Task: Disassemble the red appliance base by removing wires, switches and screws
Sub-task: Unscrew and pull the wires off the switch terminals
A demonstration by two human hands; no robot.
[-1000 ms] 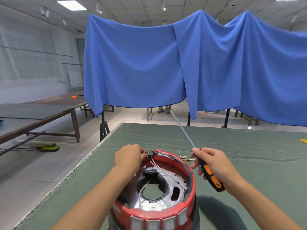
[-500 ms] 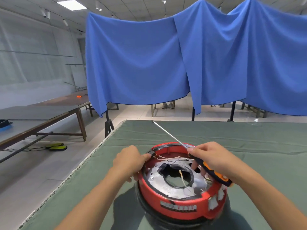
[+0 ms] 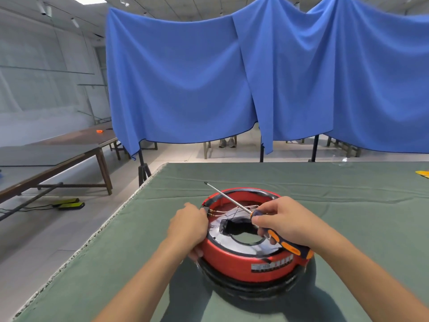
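The left hand (image 3: 189,225) grips the round red plastic base (image 3: 246,259); the right hand (image 3: 284,223) fingers curl around a rubbery orange-black screwdriver (image 3: 289,245).

Showing two bare forearms reaching in from the lower edge, wearing no sleeves as far as visible. Left hand (image 3: 189,225) and right hand (image 3: 285,225) showing no gloves, rings, watch or wristband. Fingers (image 3: 261,220) appearing slim, with short nails; nothing else of the body showing.
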